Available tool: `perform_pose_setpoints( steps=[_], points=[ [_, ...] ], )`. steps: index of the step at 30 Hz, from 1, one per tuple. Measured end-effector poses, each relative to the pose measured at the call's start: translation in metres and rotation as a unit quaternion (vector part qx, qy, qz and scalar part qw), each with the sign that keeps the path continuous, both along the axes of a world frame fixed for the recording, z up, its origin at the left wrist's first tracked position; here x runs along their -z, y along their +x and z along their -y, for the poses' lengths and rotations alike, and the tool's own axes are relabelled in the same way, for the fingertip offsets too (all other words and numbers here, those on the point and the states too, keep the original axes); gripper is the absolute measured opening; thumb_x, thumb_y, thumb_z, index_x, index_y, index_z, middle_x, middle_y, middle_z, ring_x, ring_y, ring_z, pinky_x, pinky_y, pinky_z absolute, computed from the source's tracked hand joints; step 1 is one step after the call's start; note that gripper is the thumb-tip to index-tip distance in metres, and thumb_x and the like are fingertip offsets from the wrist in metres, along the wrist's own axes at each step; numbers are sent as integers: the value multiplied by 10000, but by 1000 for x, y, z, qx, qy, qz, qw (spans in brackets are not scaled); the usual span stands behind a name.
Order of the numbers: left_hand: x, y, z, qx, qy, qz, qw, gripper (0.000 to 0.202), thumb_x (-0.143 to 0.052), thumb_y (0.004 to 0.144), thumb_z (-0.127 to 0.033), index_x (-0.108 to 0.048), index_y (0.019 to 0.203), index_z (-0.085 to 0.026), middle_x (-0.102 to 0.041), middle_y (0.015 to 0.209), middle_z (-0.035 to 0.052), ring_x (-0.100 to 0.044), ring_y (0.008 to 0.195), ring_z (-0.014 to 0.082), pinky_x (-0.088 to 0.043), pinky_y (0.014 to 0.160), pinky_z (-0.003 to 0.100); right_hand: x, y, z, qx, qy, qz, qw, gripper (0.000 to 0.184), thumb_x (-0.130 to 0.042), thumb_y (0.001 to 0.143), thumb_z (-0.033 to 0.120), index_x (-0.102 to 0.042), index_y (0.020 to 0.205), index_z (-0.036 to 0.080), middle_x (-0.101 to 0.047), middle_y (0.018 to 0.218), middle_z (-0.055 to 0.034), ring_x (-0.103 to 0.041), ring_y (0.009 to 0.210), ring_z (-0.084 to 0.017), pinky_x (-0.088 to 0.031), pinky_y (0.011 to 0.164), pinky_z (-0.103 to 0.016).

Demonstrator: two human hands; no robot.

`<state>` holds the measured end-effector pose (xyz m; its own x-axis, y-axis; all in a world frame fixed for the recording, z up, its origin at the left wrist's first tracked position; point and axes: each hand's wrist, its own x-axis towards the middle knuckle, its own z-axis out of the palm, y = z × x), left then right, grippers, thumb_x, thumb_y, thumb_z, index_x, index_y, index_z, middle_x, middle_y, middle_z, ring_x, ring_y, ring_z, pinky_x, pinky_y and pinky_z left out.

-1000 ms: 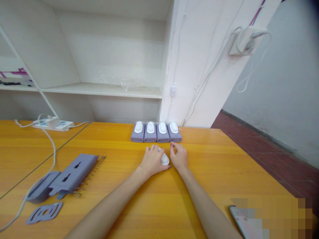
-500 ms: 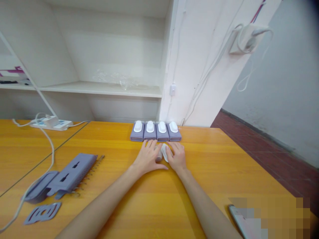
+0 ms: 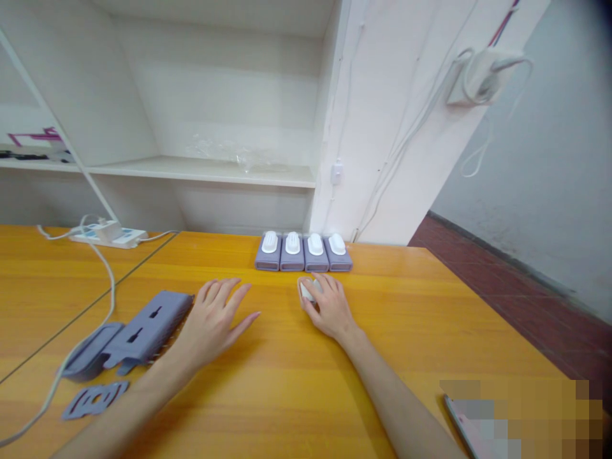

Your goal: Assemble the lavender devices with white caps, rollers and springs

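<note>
My right hand [image 3: 329,306] rests on the wooden table, its fingers closed over a small white oval piece [image 3: 306,292]. A clear or pale edge shows around that piece, and much of it is hidden under the fingers. Apart from it, to the left, my left hand [image 3: 215,315] hovers with fingers spread and holds nothing. Close by its wrist lies a grey-purple slotted plastic body [image 3: 148,328], with a row of small hooks partly hidden behind the hand. Just beyond my right hand stand several grey-purple boxes [image 3: 292,255] in a row, each with a white oval piece on top.
A grey-purple tray [image 3: 93,350] and a flat cut-out plate [image 3: 95,400] lie at left. A white cable [image 3: 112,280] runs beside them from a power strip [image 3: 127,238]. A phone [image 3: 461,424] lies at front right. White shelving [image 3: 205,171] stands behind the table.
My left hand has let go of the small piece and moved left, towards the slotted body. My right hand has stayed at the white oval piece, fingers now over it.
</note>
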<state>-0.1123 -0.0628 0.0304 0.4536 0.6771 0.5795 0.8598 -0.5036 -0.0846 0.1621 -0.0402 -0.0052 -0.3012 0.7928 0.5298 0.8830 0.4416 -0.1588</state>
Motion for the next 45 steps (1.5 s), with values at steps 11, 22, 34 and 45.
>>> perform_pose_setpoints(
  steps=[11,22,34,45],
  points=[
    [0,-44,2,-135,8,-109,985,323,-403,863,-415,-605,969,-187,-614,993,131,-546,947,303,-397,804,426,-1,-6,3,-10,-5,42,999,309,-536,821,365,-569,1110,263,-532,1208,-93,-419,1131,-265,-297,973,-448],
    [-10,-98,0,-351,-235,-112,899,499,-263,852,-519,-585,942,-148,-636,855,154,-615,797,319,-435,682,422,3,11,-6,82,2,57,995,429,-488,799,212,-496,1227,230,-553,1167,-92,-416,1108,-271,-291,958,-410],
    [-9,-107,-9,-355,-319,-76,875,618,-299,766,-672,-541,984,-147,-646,893,161,-615,831,333,-431,686,402,9,31,-13,211,4,82,974,491,-476,786,190,-449,1275,215,-544,1183,-85,-413,1097,-255,-239,952,-402],
    [-37,-72,-3,-307,-122,-93,939,693,-369,789,-641,-438,1271,-148,-590,994,158,-555,925,339,-404,761,427,9,31,-13,238,8,79,968,359,-462,824,206,-518,1178,208,-558,1155,-87,-421,1084,-249,-241,937,-388]
  ],
)
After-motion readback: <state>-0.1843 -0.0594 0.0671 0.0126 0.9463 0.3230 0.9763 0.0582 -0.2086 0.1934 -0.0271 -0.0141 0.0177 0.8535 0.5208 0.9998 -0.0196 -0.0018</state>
